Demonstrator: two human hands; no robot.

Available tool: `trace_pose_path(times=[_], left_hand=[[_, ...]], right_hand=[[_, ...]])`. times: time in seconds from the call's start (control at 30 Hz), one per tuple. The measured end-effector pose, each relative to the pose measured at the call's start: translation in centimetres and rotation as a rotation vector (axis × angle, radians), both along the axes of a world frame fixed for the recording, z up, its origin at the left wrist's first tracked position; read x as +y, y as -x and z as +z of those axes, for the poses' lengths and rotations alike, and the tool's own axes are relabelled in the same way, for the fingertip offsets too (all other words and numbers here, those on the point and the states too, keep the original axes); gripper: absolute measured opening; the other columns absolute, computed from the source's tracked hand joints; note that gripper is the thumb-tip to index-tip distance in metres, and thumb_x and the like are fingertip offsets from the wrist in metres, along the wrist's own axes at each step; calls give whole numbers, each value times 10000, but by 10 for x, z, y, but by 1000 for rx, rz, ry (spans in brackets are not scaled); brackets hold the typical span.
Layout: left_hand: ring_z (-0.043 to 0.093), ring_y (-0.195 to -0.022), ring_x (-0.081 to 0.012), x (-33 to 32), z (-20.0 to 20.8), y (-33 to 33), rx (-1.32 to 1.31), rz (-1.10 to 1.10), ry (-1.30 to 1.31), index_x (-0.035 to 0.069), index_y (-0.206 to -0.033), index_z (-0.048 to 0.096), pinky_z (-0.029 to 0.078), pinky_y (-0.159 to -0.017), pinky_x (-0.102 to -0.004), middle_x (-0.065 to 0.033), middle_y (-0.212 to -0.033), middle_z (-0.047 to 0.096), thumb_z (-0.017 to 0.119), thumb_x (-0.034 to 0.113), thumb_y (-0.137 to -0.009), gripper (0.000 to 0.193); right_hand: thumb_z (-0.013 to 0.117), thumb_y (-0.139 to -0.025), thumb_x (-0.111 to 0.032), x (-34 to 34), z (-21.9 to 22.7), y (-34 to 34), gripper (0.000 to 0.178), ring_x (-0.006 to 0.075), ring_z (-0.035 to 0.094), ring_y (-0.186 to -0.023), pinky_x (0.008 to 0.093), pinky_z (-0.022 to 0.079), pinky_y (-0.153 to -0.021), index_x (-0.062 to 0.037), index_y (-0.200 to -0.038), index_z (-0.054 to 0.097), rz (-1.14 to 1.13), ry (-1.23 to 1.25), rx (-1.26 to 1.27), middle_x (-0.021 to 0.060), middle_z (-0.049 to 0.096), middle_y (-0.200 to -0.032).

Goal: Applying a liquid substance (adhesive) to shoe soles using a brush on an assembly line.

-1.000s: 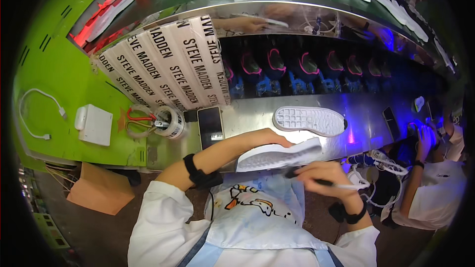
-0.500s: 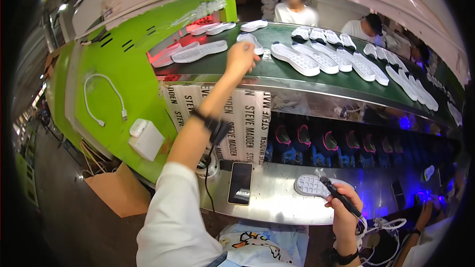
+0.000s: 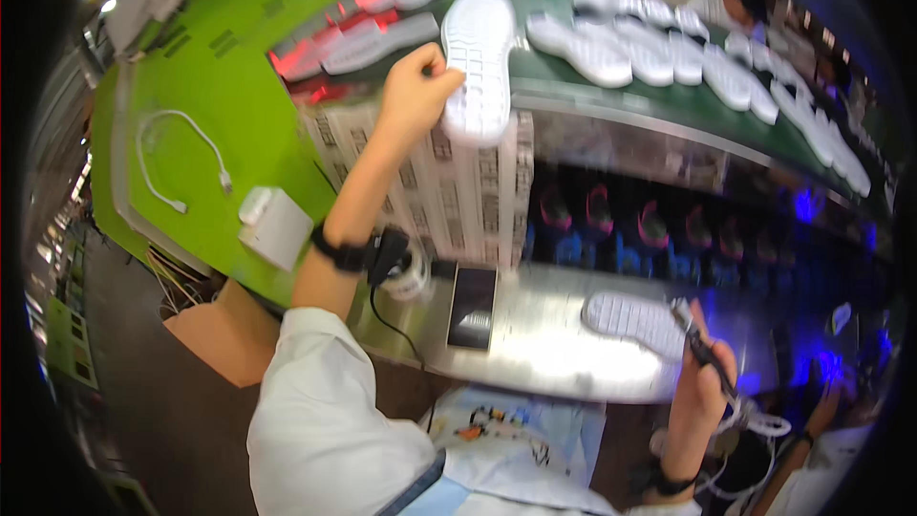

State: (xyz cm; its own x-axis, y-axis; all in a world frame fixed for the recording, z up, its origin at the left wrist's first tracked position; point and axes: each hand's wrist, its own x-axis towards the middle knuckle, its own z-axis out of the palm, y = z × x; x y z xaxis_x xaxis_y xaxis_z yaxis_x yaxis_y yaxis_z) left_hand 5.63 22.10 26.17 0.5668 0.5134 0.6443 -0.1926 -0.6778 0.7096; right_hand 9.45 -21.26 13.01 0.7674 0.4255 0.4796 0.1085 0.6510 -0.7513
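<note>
Bench (image 3: 564, 354), blurry-txt box (image 3: 463, 205), sole (image 3: 480, 53) in L-hand (image 3: 417, 91)

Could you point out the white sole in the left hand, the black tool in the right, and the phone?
White sole (image 3: 480, 65): head view, middle of its patterned face.
Black tool (image 3: 704, 351): head view, on its dark handle.
Phone (image 3: 473, 306): head view, on its dark screen.

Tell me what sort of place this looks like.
Most likely a shoe factory: loose white soles line a green surface, the left hand holds another sole, and the right hand grips a black tool.
</note>
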Motion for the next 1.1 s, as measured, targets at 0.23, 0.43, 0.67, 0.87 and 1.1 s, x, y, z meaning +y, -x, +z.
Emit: trace_pose_path(times=[0.23,0.43,0.67,0.87,1.1], left_hand=[[507,-687,-123,-232,-190,103,75,-220,415,33,-749,452,410,-567,-218,-108,-979,567,627,4,-823,192],[441,-998,-285,-167,-270,135,217,82,27,0,-1110,547,349,-906,-407,-125,-1034,594,451,99,-896,254],[452,-970,-275,-135,-285,155,473,125,-268,16,-1128,582,363,-874,-397,-84,-1020,624,471,90,-897,267],[499,-982,-247,-144,-275,149,370,215,255,21,-1148,599,370,-901,-369,-89,-1099,601,404,165,-967,302],[506,-1210,-257,-220,-236,63,-83,-1121,1825,40,-1353,445,401,-1019,-411,-129,-1355,500,389,385,-985,508]], right_hand=[[585,-883,-93,73,-39,42,382,305,447,-1263,460,313,-1077,11,-1246,525,151,51,768,135,573,-1236],[546,-925,-124,56,-72,37,402,286,561,-1117,413,503,-919,-30,-1307,463,61,91,939,153,553,-1237],[546,-923,-143,50,-76,31,406,288,552,-1123,414,483,-949,-31,-1307,474,23,118,890,146,544,-1250],[537,-926,-152,45,-70,30,411,276,547,-1127,414,463,-972,-46,-1318,474,17,113,866,134,536,-1266],[579,-884,-44,76,-42,44,303,230,606,-1005,324,456,-916,39,-1175,589,-179,397,566,142,636,-1118]])
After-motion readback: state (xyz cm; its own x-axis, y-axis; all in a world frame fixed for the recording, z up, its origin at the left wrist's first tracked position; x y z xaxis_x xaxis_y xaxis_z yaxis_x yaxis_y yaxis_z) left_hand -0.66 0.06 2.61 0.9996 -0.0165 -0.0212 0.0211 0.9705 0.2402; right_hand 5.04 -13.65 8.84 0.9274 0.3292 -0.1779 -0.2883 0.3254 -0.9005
